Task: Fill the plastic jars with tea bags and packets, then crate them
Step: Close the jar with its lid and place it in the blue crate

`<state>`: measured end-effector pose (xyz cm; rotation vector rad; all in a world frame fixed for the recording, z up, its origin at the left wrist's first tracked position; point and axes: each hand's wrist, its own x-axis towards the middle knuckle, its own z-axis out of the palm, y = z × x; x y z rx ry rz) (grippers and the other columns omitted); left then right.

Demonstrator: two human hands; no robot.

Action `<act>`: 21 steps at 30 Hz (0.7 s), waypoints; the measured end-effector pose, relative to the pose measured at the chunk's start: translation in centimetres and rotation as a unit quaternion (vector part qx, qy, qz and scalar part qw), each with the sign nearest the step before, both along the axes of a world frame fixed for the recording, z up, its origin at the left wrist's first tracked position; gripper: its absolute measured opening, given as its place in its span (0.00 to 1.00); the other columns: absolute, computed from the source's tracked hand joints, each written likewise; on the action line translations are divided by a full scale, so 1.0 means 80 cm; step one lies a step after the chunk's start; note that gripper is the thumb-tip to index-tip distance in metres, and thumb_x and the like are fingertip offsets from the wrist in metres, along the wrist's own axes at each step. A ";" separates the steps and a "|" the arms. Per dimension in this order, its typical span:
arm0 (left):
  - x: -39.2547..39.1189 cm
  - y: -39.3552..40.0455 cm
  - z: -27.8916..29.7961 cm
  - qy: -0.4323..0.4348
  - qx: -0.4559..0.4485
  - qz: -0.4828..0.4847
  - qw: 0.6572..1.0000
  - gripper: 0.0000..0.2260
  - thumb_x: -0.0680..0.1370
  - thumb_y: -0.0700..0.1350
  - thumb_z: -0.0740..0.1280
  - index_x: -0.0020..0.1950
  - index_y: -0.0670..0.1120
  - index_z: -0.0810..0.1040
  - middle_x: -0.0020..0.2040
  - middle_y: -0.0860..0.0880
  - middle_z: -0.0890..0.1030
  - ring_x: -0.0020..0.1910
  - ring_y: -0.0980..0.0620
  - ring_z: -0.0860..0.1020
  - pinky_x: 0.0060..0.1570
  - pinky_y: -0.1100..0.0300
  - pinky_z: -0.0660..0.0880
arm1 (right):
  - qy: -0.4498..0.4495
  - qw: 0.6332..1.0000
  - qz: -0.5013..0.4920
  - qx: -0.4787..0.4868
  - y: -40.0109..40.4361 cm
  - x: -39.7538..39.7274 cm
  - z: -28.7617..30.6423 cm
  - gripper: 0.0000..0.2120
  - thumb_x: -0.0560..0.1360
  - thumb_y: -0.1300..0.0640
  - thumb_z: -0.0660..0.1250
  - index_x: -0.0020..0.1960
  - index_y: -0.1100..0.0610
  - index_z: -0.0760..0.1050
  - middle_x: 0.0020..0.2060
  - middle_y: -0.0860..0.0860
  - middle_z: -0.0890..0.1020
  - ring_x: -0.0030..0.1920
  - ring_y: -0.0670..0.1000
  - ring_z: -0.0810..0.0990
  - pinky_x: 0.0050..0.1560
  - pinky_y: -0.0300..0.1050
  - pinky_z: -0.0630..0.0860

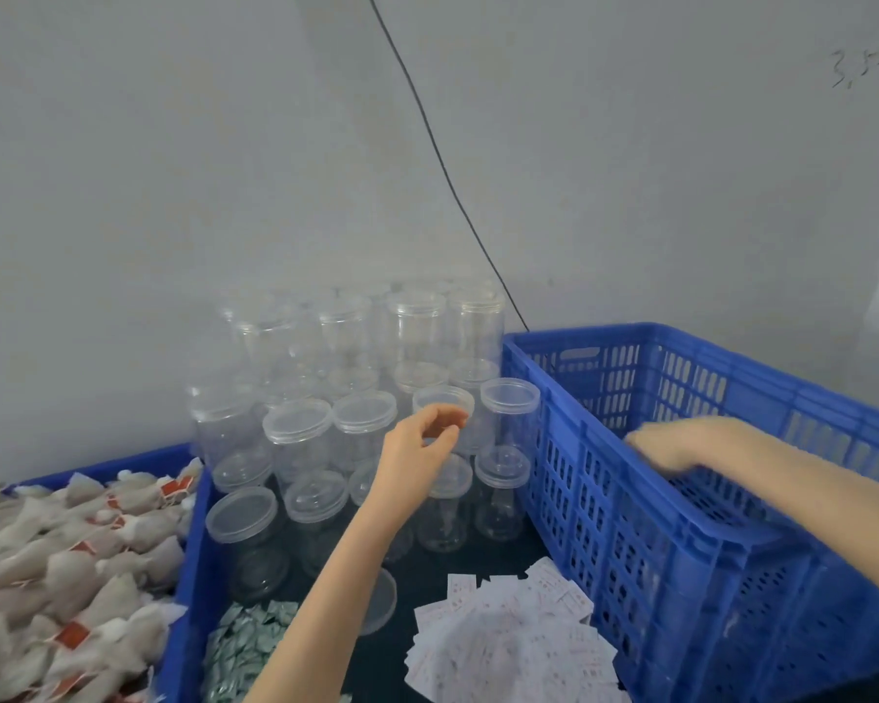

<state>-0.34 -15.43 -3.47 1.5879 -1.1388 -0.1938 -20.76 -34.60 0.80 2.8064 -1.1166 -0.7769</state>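
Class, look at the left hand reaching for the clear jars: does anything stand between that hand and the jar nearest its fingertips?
Nothing visible does. The left hand hangs right in front of a lidded clear jar in the stack, fingers loosely curled at its lid rim, with no object between them. Whether they already touch cannot be told. The blue crate stands to the right, off that path.

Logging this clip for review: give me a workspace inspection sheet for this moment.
Surface: dark tabletop, crowded.
Job's things: clear lidded jars stacked by the wall; tea bags in left blue bin; white packets; green packets; blue crate at right.
Clutter: loose clear lid.
Grippers: left hand fingers curled at a jar lid, grasp unclear; right hand blurred inside the crate.
Cables: black cable down the wall.
Surroundings: grey wall, faint writing.
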 end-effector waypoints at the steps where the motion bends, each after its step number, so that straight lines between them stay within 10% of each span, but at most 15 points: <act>1: 0.006 0.008 -0.001 -0.010 0.001 0.015 1.000 0.12 0.79 0.37 0.63 0.49 0.55 0.77 0.48 0.58 0.81 0.47 0.67 0.77 0.45 0.78 0.70 | -0.010 0.999 0.022 -0.033 -0.001 0.003 0.019 0.10 0.81 0.61 0.57 0.56 0.58 0.76 0.45 0.51 0.77 0.38 0.50 0.74 0.43 0.45 0.72; 4: 0.025 0.030 -0.003 -0.028 0.004 0.084 0.996 0.10 0.79 0.38 0.64 0.52 0.53 0.79 0.49 0.56 0.81 0.46 0.65 0.76 0.43 0.75 0.71 | -0.144 0.984 0.049 -0.090 0.013 0.018 0.065 0.13 0.81 0.62 0.56 0.61 0.56 0.76 0.54 0.51 0.79 0.53 0.54 0.79 0.52 0.48 0.75; 12: 0.082 0.064 -0.018 -0.075 0.027 0.388 0.918 0.29 0.74 0.45 0.72 0.72 0.47 0.64 0.70 0.43 0.66 0.68 0.44 0.65 0.65 0.50 0.67 | -0.364 0.903 0.218 0.069 0.157 0.129 0.042 0.09 0.80 0.51 0.62 0.58 0.48 0.77 0.41 0.36 0.76 0.45 0.40 0.78 0.46 0.38 0.74; 21: 0.148 0.068 -0.052 0.031 0.118 0.338 0.933 0.45 0.71 0.49 0.75 0.77 0.49 0.47 0.75 0.39 0.58 0.73 0.38 0.61 0.69 0.42 0.63 | -0.453 0.849 0.186 0.197 0.200 0.211 -0.065 0.08 0.79 0.54 0.64 0.57 0.50 0.78 0.51 0.47 0.82 0.49 0.43 0.79 0.55 0.45 0.77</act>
